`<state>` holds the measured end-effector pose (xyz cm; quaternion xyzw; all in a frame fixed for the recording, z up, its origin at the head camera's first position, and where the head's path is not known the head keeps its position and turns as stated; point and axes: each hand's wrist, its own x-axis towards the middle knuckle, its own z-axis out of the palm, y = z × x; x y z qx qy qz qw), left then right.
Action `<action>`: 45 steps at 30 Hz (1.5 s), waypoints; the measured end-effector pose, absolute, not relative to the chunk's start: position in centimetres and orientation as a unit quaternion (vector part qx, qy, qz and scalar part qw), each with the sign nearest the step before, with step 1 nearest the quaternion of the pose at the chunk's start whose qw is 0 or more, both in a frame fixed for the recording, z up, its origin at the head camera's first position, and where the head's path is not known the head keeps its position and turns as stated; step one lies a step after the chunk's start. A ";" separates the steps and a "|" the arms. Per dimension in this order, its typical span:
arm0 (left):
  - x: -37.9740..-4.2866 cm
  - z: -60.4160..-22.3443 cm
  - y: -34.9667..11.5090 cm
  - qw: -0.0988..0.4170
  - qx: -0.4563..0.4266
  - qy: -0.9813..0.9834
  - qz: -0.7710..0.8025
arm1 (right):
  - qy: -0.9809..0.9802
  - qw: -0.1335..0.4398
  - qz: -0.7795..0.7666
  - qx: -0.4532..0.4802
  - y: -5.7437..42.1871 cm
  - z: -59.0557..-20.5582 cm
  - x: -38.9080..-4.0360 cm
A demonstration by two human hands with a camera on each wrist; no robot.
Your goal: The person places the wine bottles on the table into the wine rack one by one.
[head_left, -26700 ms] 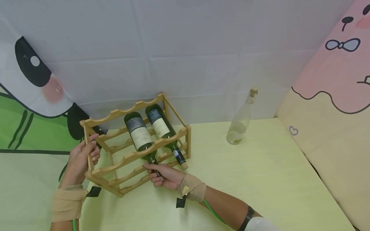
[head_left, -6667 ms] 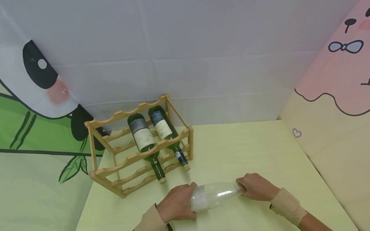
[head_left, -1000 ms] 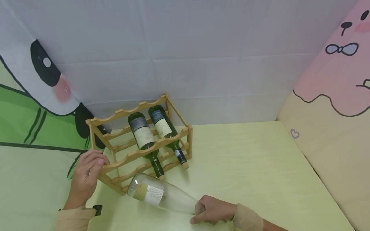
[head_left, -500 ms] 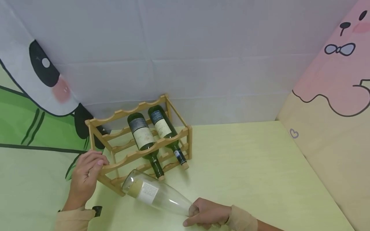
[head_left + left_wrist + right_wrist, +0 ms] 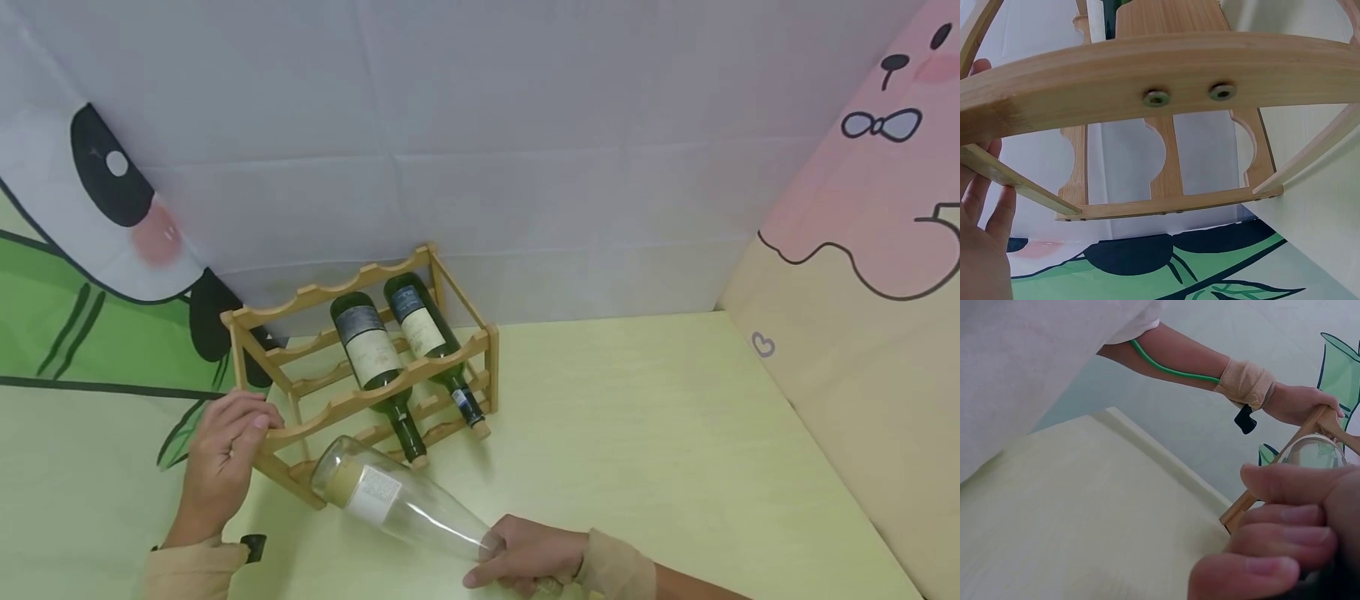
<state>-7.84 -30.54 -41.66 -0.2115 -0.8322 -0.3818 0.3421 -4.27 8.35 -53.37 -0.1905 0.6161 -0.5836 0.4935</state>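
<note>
A slatted wooden wine rack (image 5: 335, 409) stands at the left of the table. My left hand (image 5: 225, 462) grips its front left corner; in the left wrist view the fingers (image 5: 1004, 215) wrap a thin side bar. My right hand (image 5: 532, 550) holds a clear glass bottle (image 5: 408, 504) by the neck, and hides the mouth. The bottle lies tilted, its base (image 5: 330, 467) overlapping the rack's lower front rails at the left. Two green wine bottles, one left (image 5: 372, 354) and one right (image 5: 422, 325), lie in the rack's top row, necks toward me.
The pale yellow table (image 5: 622, 433) stretches right of the rack. A grey-white cloth wall (image 5: 525, 167) rises close behind it. Cartoon-printed cloth hangs on the left and right (image 5: 862, 208). The table's edge (image 5: 1166, 462) shows in the right wrist view.
Earlier the clear bottle stood upright at the back right, then both hands held it sideways. Over the last second my right hand has shifted it slightly left. The left hand stays on the rack.
</note>
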 end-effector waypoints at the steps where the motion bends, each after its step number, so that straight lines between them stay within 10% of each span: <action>1: -7.8 -41.7 -30.6 0.342 -0.212 -0.832 -0.381 | 0.614 0.495 -0.584 -0.191 8.2 -53.4 -4.3; 45: -8.8 -44.3 -32.5 0.331 -0.200 -0.836 -0.389 | 0.502 0.565 -0.636 -0.154 3.0 -53.0 -3.6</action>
